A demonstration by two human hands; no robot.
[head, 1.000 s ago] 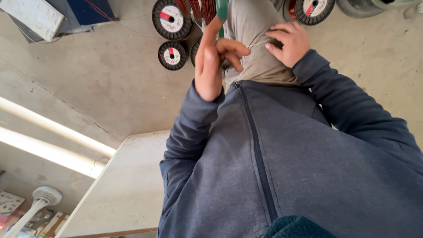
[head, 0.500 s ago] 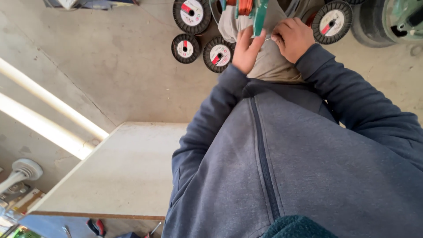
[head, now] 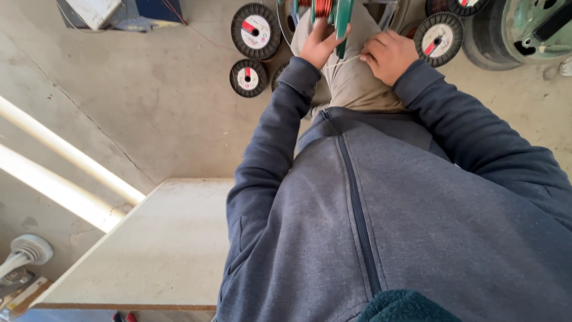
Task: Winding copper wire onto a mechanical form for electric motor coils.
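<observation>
I look down along my blue-grey zip jacket and beige trousers. My left hand (head: 319,43) is closed around a green metal bar (head: 342,18) of a frame that carries a coil of copper wire (head: 323,7). My right hand (head: 390,55) is a closed fist just right of the bar, over my thigh. A thin pale strand (head: 344,59) runs from it toward my left hand. The frame's upper part is cut off by the picture's top edge.
Black wire spools with white and red labels lie on the concrete floor (head: 255,30) (head: 248,78) (head: 438,37). A green round machine part (head: 530,30) sits top right, boxes (head: 113,11) top left. A pale board (head: 161,244) lies lower left, beside a white fitting (head: 25,250).
Both hands moved away from my lap to the green frame. My left hand, flat before, now grips the green bar. The view shifted, bringing the board closer.
</observation>
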